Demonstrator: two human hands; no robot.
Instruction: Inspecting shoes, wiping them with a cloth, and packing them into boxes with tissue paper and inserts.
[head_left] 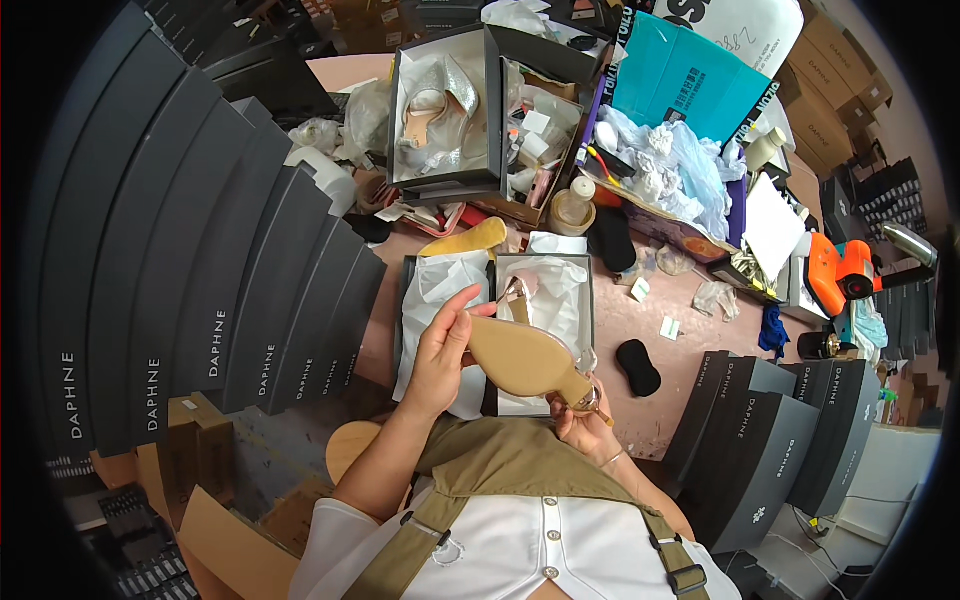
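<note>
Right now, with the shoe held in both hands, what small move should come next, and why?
Perhaps turn the shoe over gently: its tan sole faces the camera, so the other side is mostly hidden. The left hand holds its wide end and the right hand its narrow end, so both could steady the turn over the open box.

Right of open shoebox [591, 300]: bare pink tabletop [632, 425] passable, black pad [638, 367] lying midway, dark boxes [745, 440] farther out. Left: narrow strip, then tall box row [230, 260]. Behind: bottle [574, 207], purple carton [680, 230]. Over near part: shoe [528, 360] blocking.
</note>
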